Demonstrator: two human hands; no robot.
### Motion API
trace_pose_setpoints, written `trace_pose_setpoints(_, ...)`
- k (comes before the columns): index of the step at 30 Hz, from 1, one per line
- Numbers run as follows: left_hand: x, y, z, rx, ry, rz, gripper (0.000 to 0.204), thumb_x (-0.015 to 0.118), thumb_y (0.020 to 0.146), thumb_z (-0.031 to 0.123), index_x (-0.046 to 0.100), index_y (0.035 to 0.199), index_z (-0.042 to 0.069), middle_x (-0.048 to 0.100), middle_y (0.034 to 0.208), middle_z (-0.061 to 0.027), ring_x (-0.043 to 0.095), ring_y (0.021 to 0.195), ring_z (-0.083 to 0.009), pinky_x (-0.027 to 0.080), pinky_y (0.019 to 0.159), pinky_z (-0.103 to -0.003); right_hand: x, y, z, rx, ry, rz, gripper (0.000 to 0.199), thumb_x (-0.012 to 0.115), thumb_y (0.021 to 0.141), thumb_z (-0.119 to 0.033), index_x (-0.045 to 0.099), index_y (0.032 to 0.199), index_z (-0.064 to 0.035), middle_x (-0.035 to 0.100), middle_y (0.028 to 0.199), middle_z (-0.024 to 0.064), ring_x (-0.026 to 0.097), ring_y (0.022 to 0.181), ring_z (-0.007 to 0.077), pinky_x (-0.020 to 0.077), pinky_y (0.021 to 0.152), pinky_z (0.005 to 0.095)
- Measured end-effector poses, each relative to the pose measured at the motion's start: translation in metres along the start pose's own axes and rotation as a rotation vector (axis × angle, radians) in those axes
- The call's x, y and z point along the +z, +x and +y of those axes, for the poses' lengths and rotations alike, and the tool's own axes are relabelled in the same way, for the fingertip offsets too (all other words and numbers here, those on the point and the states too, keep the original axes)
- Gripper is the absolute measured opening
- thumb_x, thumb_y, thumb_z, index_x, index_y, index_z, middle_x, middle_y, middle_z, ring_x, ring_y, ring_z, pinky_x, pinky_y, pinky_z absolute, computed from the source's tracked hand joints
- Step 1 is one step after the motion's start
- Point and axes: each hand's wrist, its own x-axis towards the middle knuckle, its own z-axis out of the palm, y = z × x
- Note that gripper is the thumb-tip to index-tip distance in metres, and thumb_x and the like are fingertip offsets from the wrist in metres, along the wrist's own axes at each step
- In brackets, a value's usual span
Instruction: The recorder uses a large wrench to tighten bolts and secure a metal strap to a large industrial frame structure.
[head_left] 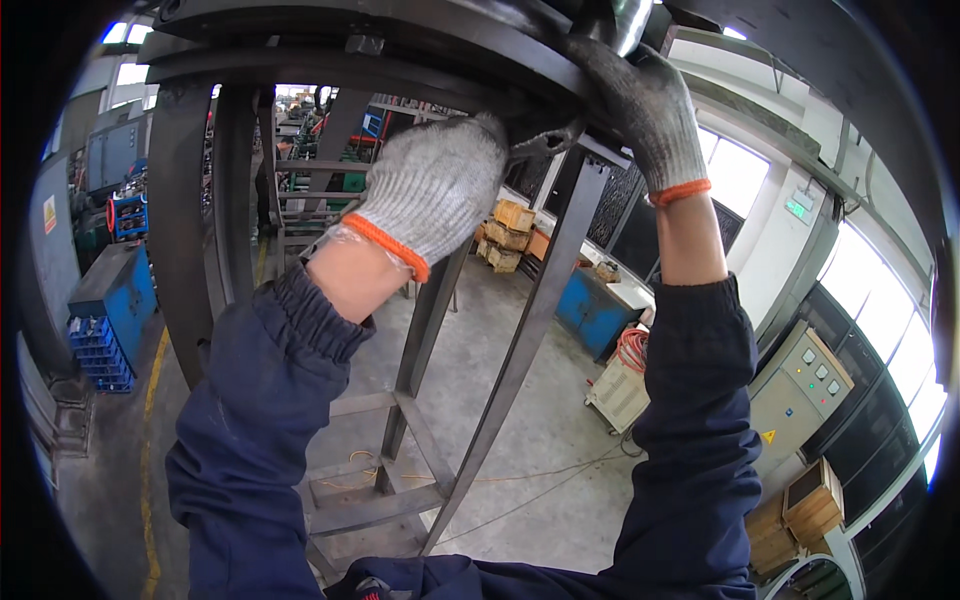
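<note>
Both my hands are raised to a dark steel beam assembly (400,55) overhead, in grey knitted gloves with orange cuffs. My left hand (440,175) is closed just under the beam, its fingertips hidden behind the glove's back. A dark metal piece with a hole (548,141) sticks out beside its knuckles; whether it belongs to what that hand grips is unclear. Higher and to the right, my right hand (650,115) reaches up with its blackened fingers and thumb around a shiny metal cylinder (628,25). The cylinder's upper end is cut off by the picture's edge.
Steel legs (525,340) and a lower cross frame (375,510) stand right below my arms. Beyond are wooden crates (508,235), a blue cabinet (590,310), a beige wheeled machine with red hose (622,385), a control cabinet (800,390) and a floor cable (540,475).
</note>
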Motion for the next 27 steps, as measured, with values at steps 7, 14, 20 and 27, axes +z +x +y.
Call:
trace_pose_setpoints(7,-0.031,-0.002,0.025,-0.004,0.156,-0.008,0.019,0.062,0.089,0.015,0.066,0.099,-0.001,0.072,0.086,-0.0172,0.073,0.070,-0.0292,0.059,0.059,-0.040,-0.001,0.004,0.000,0.041,-0.125,-0.069,0.058,0.074,0.084,-0.008,0.062,0.134,-0.0344,0.073,0.105,0.0166,0.074,0.087,0.0316,0.0616,0.076,0.0394)
trace_pose_setpoints(14,-0.034,0.000,0.039,-0.053,0.139,-0.147,0.018,0.060,0.092,0.014,0.069,0.098,-0.001,0.073,0.086,-0.0198,0.075,0.073,-0.0326,0.060,0.058,-0.043,0.004,0.004,0.009,0.019,-0.116,-0.017,0.051,0.073,0.089,-0.015,0.061,0.134,-0.0352,0.073,0.094,0.0161,0.075,0.079,0.0301,0.0624,0.067,0.0371)
trace_pose_setpoints(20,-0.051,0.006,0.037,-0.028,0.162,-0.168,0.018,0.062,0.091,0.015,0.070,0.099,0.001,0.074,0.083,-0.0203,0.075,0.076,-0.0349,0.062,0.063,-0.044,0.011,0.002,0.011,-0.038,-0.158,-0.042,0.055,0.070,0.091,-0.015,0.056,0.140,-0.0357,0.074,0.100,0.0160,0.075,0.085,0.0320,0.0635,0.071,0.0388)
trace_pose_setpoints(27,-0.020,0.013,0.024,-0.018,0.059,-0.075,0.023,0.057,0.097,0.022,0.068,0.098,0.002,0.072,0.080,-0.0201,0.073,0.071,-0.0357,0.059,0.061,-0.045,0.009,0.001,0.012,0.032,-0.168,-0.117,0.057,0.070,0.092,-0.013,0.054,0.142,-0.0361,0.073,0.106,0.0177,0.074,0.091,0.0335,0.0636,0.077,0.0392)
